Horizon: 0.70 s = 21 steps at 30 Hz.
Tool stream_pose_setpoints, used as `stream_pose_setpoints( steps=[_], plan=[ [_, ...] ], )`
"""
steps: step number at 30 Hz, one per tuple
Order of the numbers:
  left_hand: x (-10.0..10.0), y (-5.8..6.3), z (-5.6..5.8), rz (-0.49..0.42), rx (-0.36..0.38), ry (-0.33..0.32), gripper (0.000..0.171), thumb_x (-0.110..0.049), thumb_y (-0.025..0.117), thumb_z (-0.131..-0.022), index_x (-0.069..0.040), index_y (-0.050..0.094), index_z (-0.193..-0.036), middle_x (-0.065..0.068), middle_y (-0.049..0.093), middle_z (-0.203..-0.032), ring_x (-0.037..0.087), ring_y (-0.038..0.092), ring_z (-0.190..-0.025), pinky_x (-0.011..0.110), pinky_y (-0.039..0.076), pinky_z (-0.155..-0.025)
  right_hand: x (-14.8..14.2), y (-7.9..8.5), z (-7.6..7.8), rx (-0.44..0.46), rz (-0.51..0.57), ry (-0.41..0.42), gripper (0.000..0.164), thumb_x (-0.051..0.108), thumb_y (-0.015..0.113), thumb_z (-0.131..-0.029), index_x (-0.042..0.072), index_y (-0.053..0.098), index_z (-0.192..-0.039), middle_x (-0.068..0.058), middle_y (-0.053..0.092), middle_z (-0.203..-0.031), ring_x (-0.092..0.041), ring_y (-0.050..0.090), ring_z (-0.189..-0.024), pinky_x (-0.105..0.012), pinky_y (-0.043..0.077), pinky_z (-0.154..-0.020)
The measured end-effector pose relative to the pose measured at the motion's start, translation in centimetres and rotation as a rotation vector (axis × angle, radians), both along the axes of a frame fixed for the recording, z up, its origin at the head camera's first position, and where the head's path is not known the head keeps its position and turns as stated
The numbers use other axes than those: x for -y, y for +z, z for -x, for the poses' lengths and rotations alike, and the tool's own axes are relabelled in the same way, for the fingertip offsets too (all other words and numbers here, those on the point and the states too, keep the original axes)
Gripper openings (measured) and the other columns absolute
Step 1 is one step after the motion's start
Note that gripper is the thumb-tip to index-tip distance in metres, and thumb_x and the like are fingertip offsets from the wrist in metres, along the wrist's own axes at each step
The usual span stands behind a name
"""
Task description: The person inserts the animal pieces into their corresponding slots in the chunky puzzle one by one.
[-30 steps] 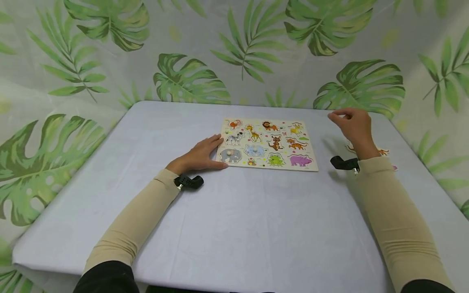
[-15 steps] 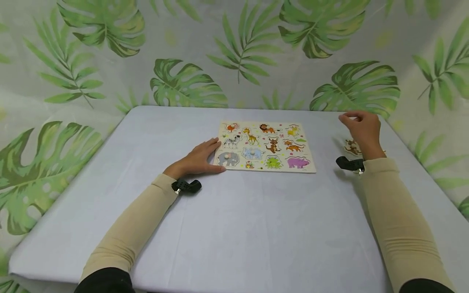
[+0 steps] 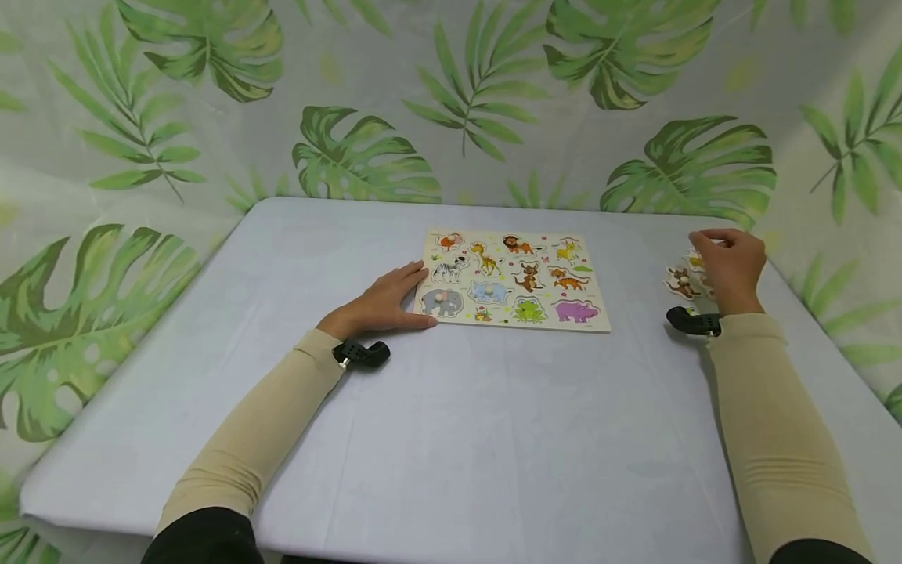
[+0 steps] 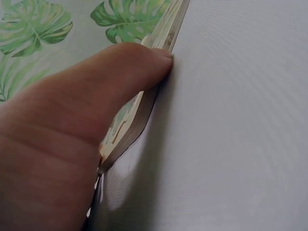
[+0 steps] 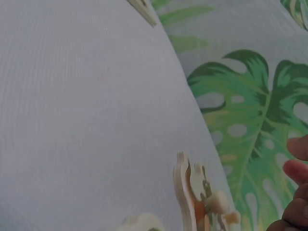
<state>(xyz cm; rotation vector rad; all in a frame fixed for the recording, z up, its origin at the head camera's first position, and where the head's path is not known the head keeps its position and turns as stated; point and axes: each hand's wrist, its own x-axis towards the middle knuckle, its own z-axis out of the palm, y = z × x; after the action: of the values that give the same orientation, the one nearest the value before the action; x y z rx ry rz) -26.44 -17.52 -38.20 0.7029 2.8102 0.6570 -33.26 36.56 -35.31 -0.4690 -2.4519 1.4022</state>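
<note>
Both hands were on my feed, the left hand (image 3: pixel 377 304) at the puzzle board (image 3: pixel 507 268) and the right hand (image 3: pixel 736 262) over the loose animal pieces (image 3: pixel 681 283); the board lay past the middle of the white tablecloth (image 3: pixel 451 423), its long axis running left to right, the right end a touch nearer the person, its animals upright as I saw them; the grey elephant (image 3: pixel 451 305) and the blue animal (image 3: pixel 499 294) beside it bore knobs. I read the left forearm in its tan sleeve (image 3: pixel 247 427) as slanting inward to the board, the right forearm reaching forward with the hand bent inward at the wrist; the left hand was spread, fingers along the board's left edge, and from its wrist I saw the thumb (image 4: pixel 139 67) touching the near edge; the right hand was loosely curled, and from that wrist its fingertips (image 5: pixel 297 171) showed close together, apart from a knobbed piece, with nothing visible between them.
</note>
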Motion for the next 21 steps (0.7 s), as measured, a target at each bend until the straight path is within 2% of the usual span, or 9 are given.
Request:
stream_pose_setpoints(
  steps=[6,9,16,18,21],
  plan=[
    [-0.1,0.3,0.0,-0.003,-0.002,-0.002,0.100,-0.059,0.065,-0.081,-0.010,0.019,-0.155,0.006,0.010,-0.162,0.028,0.008,-0.147,0.049,0.013,-0.116,-0.9,-0.7,0.4,0.032,0.010,-0.033,0.044,0.047,0.064,-0.088,0.017,0.064,-0.120,0.006,0.053,-0.083,-0.007,0.053,-0.053,-0.024,0.047,-0.047],
    [0.0,0.5,-0.1,-0.011,0.001,0.007,0.099,-0.058,0.065,-0.082,-0.010,0.020,-0.155,0.006,0.011,-0.162,0.027,0.008,-0.147,0.049,0.012,-0.117,-1.1,-0.9,0.6,0.053,0.004,-0.046,0.045,0.050,0.061,-0.089,0.019,0.063,-0.121,0.004,0.050,-0.087,-0.007,0.051,-0.058,-0.023,0.046,-0.047],
    [-0.1,0.3,0.1,-0.018,-0.006,-0.006,0.099,-0.059,0.065,-0.082,-0.009,0.020,-0.155,0.007,0.011,-0.161,0.028,0.009,-0.147,0.049,0.012,-0.116,-1.6,-0.8,0.9,0.079,0.017,-0.072,0.045,0.052,0.062,-0.087,0.024,0.066,-0.121,0.012,0.047,-0.093,-0.005,0.044,-0.078,-0.026,0.041,-0.065],
    [-0.1,0.2,0.1,-0.022,-0.005,-0.011,0.099,-0.059,0.065,-0.082,-0.009,0.020,-0.155,0.007,0.011,-0.161,0.028,0.010,-0.147,0.049,0.013,-0.117,-1.7,-1.0,1.1,0.076,0.035,-0.077,0.041,0.049,0.064,-0.087,0.024,0.067,-0.119,0.014,0.047,-0.093,-0.003,0.045,-0.077,-0.025,0.042,-0.067],
    [-0.1,0.2,0.1,-0.023,0.000,-0.005,0.099,-0.059,0.065,-0.082,-0.009,0.020,-0.155,0.007,0.011,-0.161,0.028,0.010,-0.147,0.049,0.013,-0.117,-1.6,-1.1,1.6,0.072,0.099,-0.089,0.035,0.043,0.067,-0.087,0.023,0.068,-0.115,0.014,0.048,-0.092,-0.002,0.051,-0.065,-0.021,0.047,-0.058]
  ],
)
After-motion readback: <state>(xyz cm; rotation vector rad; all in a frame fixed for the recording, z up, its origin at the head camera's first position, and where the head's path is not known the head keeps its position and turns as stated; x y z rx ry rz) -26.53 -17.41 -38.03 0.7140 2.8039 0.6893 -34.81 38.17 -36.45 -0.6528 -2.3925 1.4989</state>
